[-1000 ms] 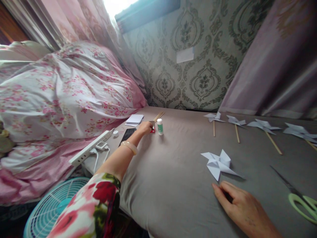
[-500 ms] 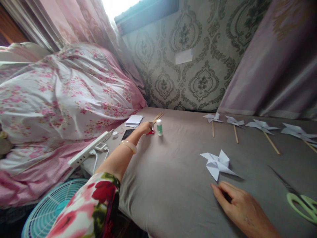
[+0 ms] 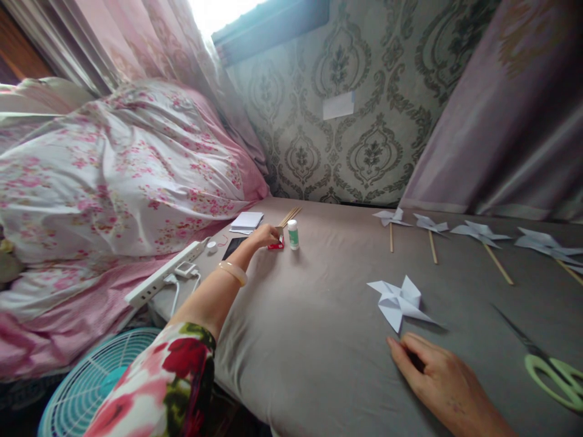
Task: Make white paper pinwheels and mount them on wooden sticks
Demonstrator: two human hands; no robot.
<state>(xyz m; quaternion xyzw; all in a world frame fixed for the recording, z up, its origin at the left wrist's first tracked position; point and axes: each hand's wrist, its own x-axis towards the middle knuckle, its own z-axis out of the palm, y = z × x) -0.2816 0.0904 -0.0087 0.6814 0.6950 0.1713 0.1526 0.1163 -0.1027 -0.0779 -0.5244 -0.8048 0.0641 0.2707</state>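
Note:
My left hand [image 3: 266, 235], wearing a pale bangle on the wrist, reaches far across the grey sheet to a small red box [image 3: 276, 244]. Its fingers are pinched together at the box; what lies between them is too small to make out. Just right of them stands a white bottle with a green label [image 3: 293, 235]. My right hand [image 3: 437, 370] rests on the sheet with loosely curled fingers, and nothing shows in it. Its thumb tip is close to the lower point of a white paper pinwheel [image 3: 397, 302], which lies without a stick.
Several pinwheels on sticks [image 3: 479, 232] lie along the back right. Green-handled scissors [image 3: 549, 370] lie at the right. Around my left arm are stacked paper [image 3: 247, 221], wooden sticks [image 3: 290, 215], a black flat item [image 3: 234, 247] and a power strip [image 3: 168, 273]. A turquoise fan [image 3: 102, 388] stands below left.
My left hand has drawn back slightly from the red box, showing more of it. My right hand and the pinwheel have stayed in place; the view has shifted a little.

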